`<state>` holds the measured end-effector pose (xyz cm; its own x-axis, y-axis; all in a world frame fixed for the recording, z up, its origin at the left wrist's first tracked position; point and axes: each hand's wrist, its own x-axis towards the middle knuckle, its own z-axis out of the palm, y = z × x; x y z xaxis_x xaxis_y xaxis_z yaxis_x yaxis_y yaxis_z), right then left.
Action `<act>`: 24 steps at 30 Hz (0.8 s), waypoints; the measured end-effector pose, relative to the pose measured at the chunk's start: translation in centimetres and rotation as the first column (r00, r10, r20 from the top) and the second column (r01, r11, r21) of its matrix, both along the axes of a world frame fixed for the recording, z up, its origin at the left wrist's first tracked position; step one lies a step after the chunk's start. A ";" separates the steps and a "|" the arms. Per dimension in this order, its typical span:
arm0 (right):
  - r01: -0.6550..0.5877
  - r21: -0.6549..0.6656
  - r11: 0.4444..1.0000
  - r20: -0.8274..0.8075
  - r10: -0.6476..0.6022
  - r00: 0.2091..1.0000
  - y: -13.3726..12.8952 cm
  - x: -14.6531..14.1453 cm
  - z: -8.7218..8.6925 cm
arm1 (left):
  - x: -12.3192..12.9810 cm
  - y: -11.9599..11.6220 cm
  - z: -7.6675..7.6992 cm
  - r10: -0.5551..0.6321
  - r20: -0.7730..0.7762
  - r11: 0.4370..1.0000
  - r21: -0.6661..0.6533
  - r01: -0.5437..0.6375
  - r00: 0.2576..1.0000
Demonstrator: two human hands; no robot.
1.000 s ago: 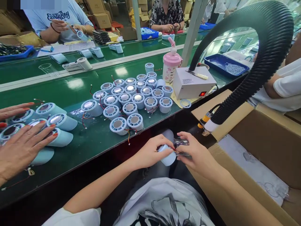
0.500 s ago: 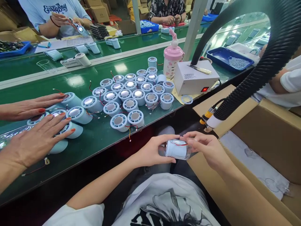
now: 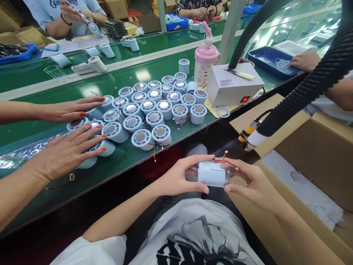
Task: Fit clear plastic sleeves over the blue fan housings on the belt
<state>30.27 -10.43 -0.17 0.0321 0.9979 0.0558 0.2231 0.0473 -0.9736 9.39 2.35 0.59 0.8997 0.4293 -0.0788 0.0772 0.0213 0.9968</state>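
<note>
A light-blue cylinder (image 3: 212, 174) with a clear rim lies sideways above my lap. My left hand (image 3: 183, 176) is closed round its left end, thumb below and fingers on top. At the right end my right hand (image 3: 248, 180) grips it, thumb underneath and fingers along the upper side. Red and yellow wires (image 3: 224, 158) with small white plugs stick out over the top, near my right fingers. Beyond my hands, several similar blue cylinders (image 3: 161, 134) with round silver centres stand on the green table (image 3: 121, 158).
A co-worker's two hands (image 3: 66, 151) rest on cylinders at the left. A white box (image 3: 234, 86) with a lit red switch, a pink-lidded cup (image 3: 206, 60) and a black hose (image 3: 298, 92) are at the right. An open carton (image 3: 317, 158) stands beside my right arm.
My right fingers have spread from a pinch at the wires to a grip round the cylinder's right end. The wires now point upward. The co-worker's hands and the cylinders under them have shifted right.
</note>
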 end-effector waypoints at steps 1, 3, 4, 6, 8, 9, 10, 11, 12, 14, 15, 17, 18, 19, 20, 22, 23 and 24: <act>-0.009 -0.031 0.999 -0.040 0.008 0.999 0.0 0.0 0.2 | -0.1 0.0 0.1 -0.004 0.013 1.000 0.017 0.004 1.000; -0.033 -0.098 0.995 -0.110 0.022 0.994 0.1 -0.1 0.6 | -0.2 0.0 0.2 -0.017 0.030 0.999 0.041 0.016 0.999; -0.043 -0.132 0.990 -0.148 0.024 0.989 0.1 -0.2 0.7 | -0.2 0.0 0.3 -0.023 0.037 0.998 0.051 0.021 0.999; -0.055 -0.180 0.982 -0.232 0.012 0.973 0.2 -0.3 0.8 | -0.3 0.0 0.3 -0.033 0.044 0.997 0.067 0.030 0.998; -0.072 -0.203 0.976 -0.312 0.006 0.950 0.3 -0.5 0.8 | -0.3 0.0 0.3 -0.036 0.044 0.996 0.080 0.032 0.998; -0.085 -0.207 0.975 -0.348 0.008 0.938 0.3 -0.5 0.7 | -0.3 0.0 0.3 -0.037 0.044 0.996 0.084 0.033 0.998; -0.097 -0.209 0.973 -0.380 0.011 0.925 0.4 -0.6 0.7 | -0.3 0.0 0.4 -0.037 0.046 0.996 0.088 0.033 0.998; -0.105 -0.213 0.971 -0.405 0.010 0.914 0.4 -0.6 0.7 | -0.4 0.0 0.4 -0.037 0.047 0.995 0.092 0.033 0.998; -0.111 -0.222 0.969 -0.423 0.007 0.906 0.5 -0.6 0.8 | -0.4 0.0 0.4 -0.037 0.047 0.995 0.098 0.032 0.998; -0.108 -0.254 0.961 -0.436 -0.014 0.900 0.6 -0.7 0.8 | -0.4 -0.1 0.5 -0.036 0.047 0.993 0.114 0.030 0.998; -0.104 -0.275 0.956 -0.435 -0.028 0.900 0.6 -0.7 0.9 | -0.4 -0.1 0.6 -0.035 0.045 0.992 0.123 0.029 0.998; -0.094 -0.317 0.944 -0.437 -0.057 0.898 0.7 -0.7 0.9 | -0.4 -0.2 0.6 -0.040 0.047 0.989 0.141 0.033 0.998; -0.089 -0.334 0.938 -0.441 -0.072 0.894 0.8 -0.7 0.8 | -0.4 -0.2 0.5 -0.042 0.052 0.988 0.152 0.034 0.998; -0.084 -0.350 0.933 -0.445 -0.087 0.891 0.8 -0.7 0.8 | -0.4 -0.2 0.5 -0.044 0.059 0.986 0.164 0.034 0.997; -0.076 -0.364 0.928 -0.449 -0.103 0.888 0.8 -0.8 0.7 | -0.4 -0.1 0.4 -0.045 0.068 0.984 0.174 0.033 0.997; -0.057 -0.394 0.917 -0.455 -0.140 0.880 0.9 -0.9 0.4 | -0.5 -0.1 0.3 -0.049 0.078 0.983 0.183 0.034 0.996; -0.056 -0.410 0.910 -0.461 -0.154 0.874 1.0 -0.9 0.3 | -0.5 -0.1 0.3 -0.050 0.079 0.983 0.182 0.035 0.996; -0.064 -0.426 0.903 -0.470 -0.160 0.868 1.1 -1.0 0.2 | -0.6 -0.1 0.3 -0.051 0.080 0.984 0.177 0.036 0.995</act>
